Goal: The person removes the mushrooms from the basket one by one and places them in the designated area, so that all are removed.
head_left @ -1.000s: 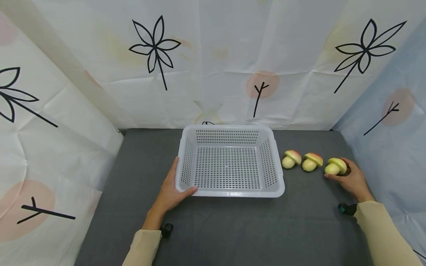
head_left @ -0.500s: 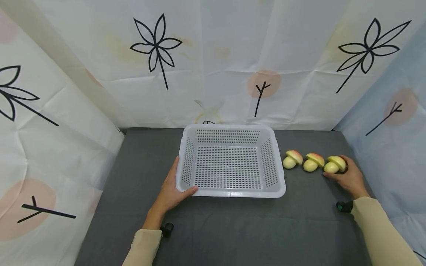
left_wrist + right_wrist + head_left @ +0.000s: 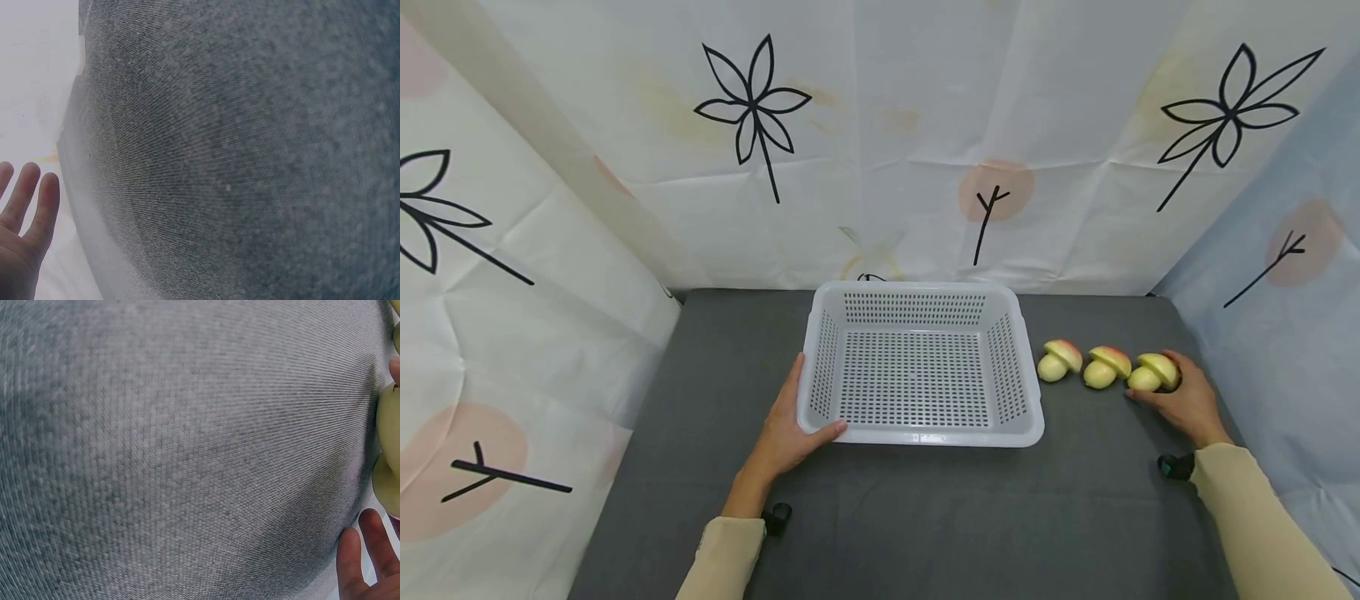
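A white perforated plastic basket [image 3: 912, 436] stands on the grey tabletop. My left hand [image 3: 781, 433] rests against its near left corner, thumb on the front rim. Straight, spread fingers [image 3: 45, 206] show in the left wrist view. Three yellow toy mushrooms with reddish caps lie in a row right of the basket: a left mushroom [image 3: 1053, 367], a middle mushroom [image 3: 1100, 374] and a right mushroom [image 3: 1146, 379]. My right hand [image 3: 1191, 406] holds the right mushroom between thumb and fingers; in the right wrist view this mushroom [image 3: 387, 487] is cut off by the frame edge.
A grey cloth [image 3: 925, 517] covers the table. Pale curtains [image 3: 895, 125] with black plant drawings surround it at the back and both sides. Dark wrist devices, a left one [image 3: 777, 518] and a right one [image 3: 1176, 467], sit below my sleeves.
My right hand has shifted slightly left with the right mushroom, narrowing the gap to the middle one. The left hand and basket stay in place.
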Available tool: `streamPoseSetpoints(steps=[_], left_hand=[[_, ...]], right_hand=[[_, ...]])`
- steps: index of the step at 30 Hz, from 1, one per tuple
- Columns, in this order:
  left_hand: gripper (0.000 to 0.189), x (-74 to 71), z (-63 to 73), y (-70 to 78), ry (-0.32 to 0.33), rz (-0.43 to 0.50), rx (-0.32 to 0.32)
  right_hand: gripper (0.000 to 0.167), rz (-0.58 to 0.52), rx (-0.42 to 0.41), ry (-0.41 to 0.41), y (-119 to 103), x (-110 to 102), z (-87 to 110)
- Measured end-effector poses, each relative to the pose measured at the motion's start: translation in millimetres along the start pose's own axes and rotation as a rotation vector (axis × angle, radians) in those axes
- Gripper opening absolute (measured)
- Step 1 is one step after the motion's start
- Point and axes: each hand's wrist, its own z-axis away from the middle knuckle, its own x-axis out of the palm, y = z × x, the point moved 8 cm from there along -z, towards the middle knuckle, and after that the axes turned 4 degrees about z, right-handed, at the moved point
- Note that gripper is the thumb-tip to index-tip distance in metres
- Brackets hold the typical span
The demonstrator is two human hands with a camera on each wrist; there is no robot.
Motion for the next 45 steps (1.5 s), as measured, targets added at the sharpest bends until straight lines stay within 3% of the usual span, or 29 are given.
streamPoseSetpoints(steps=[45], left_hand=[[0.123, 0.6, 1.1, 0.3, -0.008, -0.006, -0.024]], right_hand=[[0.096, 0.006, 0.039, -0.033, -2.2, -1.0, -0.3]])
